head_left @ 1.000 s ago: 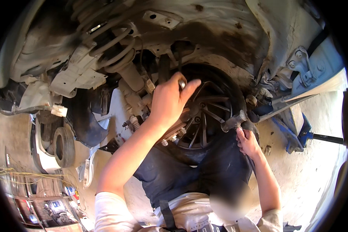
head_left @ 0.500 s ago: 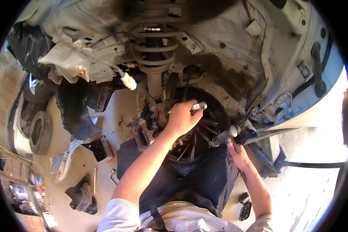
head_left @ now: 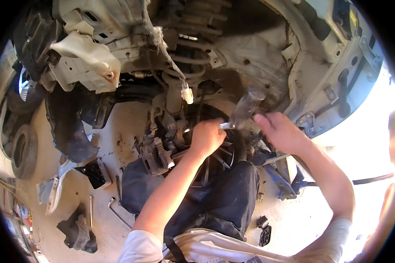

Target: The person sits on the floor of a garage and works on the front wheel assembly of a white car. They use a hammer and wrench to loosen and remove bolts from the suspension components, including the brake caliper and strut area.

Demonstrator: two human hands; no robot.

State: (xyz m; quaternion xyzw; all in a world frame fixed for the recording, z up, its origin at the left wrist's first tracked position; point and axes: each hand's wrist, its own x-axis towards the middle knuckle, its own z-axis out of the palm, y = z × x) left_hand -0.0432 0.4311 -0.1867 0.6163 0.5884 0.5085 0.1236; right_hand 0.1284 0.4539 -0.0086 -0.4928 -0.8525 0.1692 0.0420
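My left hand (head_left: 208, 136) is closed around a chrome wrench (head_left: 226, 126); its rounded end sticks out past my fingers, and the rest is mostly hidden in the hand. Just right of it, my right hand (head_left: 281, 133) grips a hammer; the blurred grey hammer head (head_left: 248, 104) is raised beside the wrench's end, and the handle is largely hidden. Left of my left hand is the brake caliper (head_left: 156, 157) at the wheel hub. A dark spoked wheel (head_left: 224, 157) lies beneath my hands, between my knees.
Above hang a coil spring (head_left: 197, 59) and a loose cable with a white connector (head_left: 187, 94). The fender edge (head_left: 360, 111) curves along the right, over a blue jack stand (head_left: 285, 182). Leftward lie a tyre (head_left: 24, 151), a bent rod wrench (head_left: 120, 215) and dark plastic pieces (head_left: 77, 230).
My right hand has lifted the hammer up and leftward, from low near my knee to beside the wrench. My left hand keeps its hold on the wrench. The view has shifted.
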